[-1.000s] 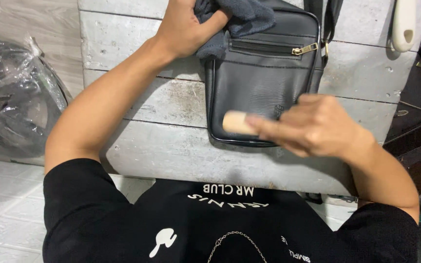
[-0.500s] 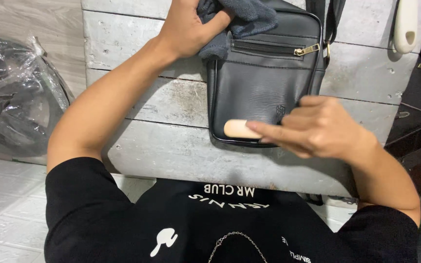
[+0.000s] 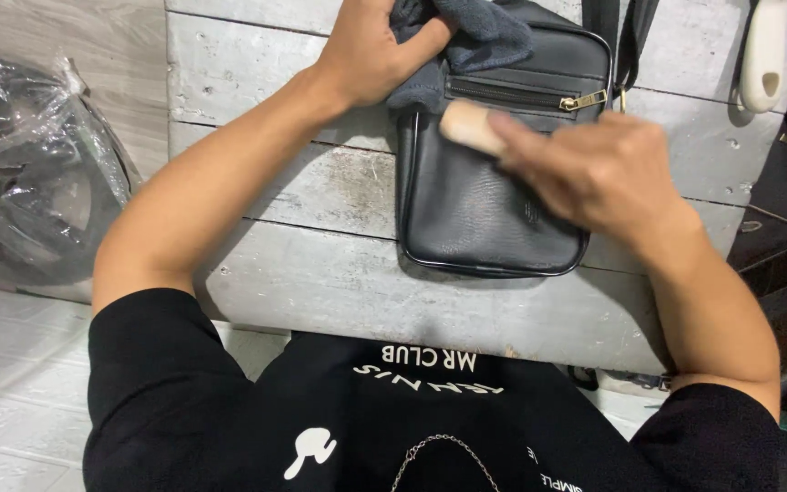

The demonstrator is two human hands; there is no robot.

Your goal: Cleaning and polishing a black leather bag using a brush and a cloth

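Lying flat on worktop, black bag at frame centre. Right hand at 3 o'clock of bag, fingers clamped on tan block, pressing it to bag face below zip. Left hand at 11 o'clock, closed on grey cloth over bag top.

1. There is one view only, from a camera worn on the person's head.
2. It looks steeply down over the chest and both forearms onto the whitewashed plank table.
3. It sits close: the table fills most of the frame, with tiled floor at lower left.
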